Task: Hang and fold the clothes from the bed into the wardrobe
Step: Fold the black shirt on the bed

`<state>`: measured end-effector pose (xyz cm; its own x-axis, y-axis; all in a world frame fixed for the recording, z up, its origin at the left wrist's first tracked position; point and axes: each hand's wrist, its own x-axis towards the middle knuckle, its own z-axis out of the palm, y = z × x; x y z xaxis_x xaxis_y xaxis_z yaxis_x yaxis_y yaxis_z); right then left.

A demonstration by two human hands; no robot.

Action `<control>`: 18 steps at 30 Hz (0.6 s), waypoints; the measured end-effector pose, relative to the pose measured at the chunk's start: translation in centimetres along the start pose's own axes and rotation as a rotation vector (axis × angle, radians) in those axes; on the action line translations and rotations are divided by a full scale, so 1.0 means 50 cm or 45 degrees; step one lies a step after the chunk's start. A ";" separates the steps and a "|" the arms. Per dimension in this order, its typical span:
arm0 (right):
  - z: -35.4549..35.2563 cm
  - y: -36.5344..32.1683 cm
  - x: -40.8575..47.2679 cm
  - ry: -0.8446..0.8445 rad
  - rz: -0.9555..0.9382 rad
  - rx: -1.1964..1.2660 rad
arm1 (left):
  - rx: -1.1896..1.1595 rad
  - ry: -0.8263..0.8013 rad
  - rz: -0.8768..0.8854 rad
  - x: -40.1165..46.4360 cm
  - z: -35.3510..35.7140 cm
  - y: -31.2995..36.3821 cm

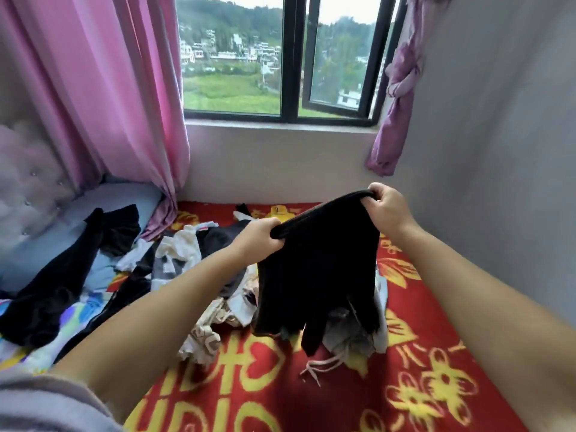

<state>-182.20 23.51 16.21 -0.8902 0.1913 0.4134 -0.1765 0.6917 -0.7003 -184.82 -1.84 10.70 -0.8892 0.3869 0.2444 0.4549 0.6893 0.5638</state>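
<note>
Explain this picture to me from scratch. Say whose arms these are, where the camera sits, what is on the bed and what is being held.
There is no machine here. The arms are a person's, and the one picture comes from a camera worn on their head, looking forward and down.

The left hand and right hand each grip the top edge of a black garment, holding it up so that it hangs over the bed.

Below lies a red blanket with yellow flowers. On it sits a pile of clothes, mostly white and black. More black clothes lie to the left. Behind are a window and a pink curtain. No wardrobe is in view.
</note>
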 end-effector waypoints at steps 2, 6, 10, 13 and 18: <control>-0.051 -0.008 0.015 0.101 0.016 0.054 | 0.008 0.128 -0.044 -0.003 -0.042 -0.014; -0.087 -0.044 0.025 0.048 -0.018 0.065 | 0.038 0.345 -0.034 0.003 -0.151 -0.004; -0.094 -0.102 0.040 0.002 -0.082 0.043 | -0.158 0.518 -0.063 0.002 -0.252 0.039; -0.089 -0.122 0.045 -0.127 0.000 -0.074 | -0.732 0.240 -0.316 -0.016 -0.297 0.084; -0.021 -0.182 -0.016 -0.606 0.254 -0.195 | -1.168 -0.068 -0.672 -0.036 -0.255 0.138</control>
<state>-179.46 17.80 22.87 -0.9984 0.0173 -0.0532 0.0470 0.7747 -0.6306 -180.73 -5.58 24.21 -0.9497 0.2150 -0.2276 -0.2198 0.0600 0.9737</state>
